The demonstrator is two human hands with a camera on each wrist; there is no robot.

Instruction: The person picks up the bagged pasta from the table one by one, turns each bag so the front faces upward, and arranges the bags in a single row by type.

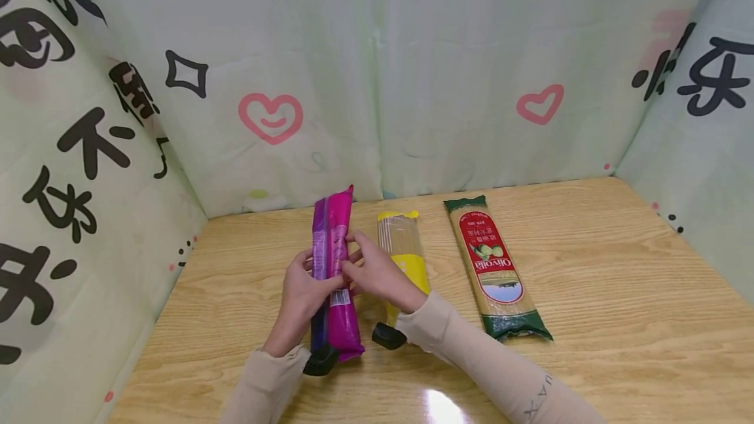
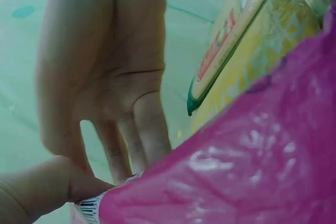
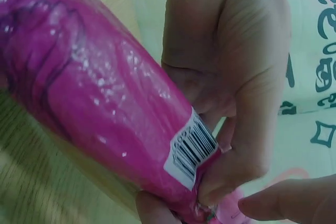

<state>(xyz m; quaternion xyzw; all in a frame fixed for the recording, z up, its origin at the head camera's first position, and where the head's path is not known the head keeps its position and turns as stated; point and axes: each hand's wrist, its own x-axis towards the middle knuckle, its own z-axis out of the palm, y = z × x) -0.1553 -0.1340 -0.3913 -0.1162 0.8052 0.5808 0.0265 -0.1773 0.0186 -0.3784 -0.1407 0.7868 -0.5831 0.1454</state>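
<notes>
My left hand (image 1: 303, 293) grips a long, shiny pink-and-purple plastic packet (image 1: 344, 329) at the left of the table, with the thumb across its front. The right hand (image 1: 379, 273) pinches the same packet at its right side, close to the left thumb. A white barcode label (image 3: 191, 150) shows just beside the fingers in the right wrist view. Contents of this packet are hidden. Behind the right hand, partly covered by it, lies a clear-and-yellow packet (image 1: 412, 267) of pale noodles.
Further right lies a spaghetti packet (image 1: 489, 254) with green ends and a red oval label, slanting across the wooden table (image 1: 618, 293). Pale printed curtains (image 1: 448, 84) close off the back and both sides.
</notes>
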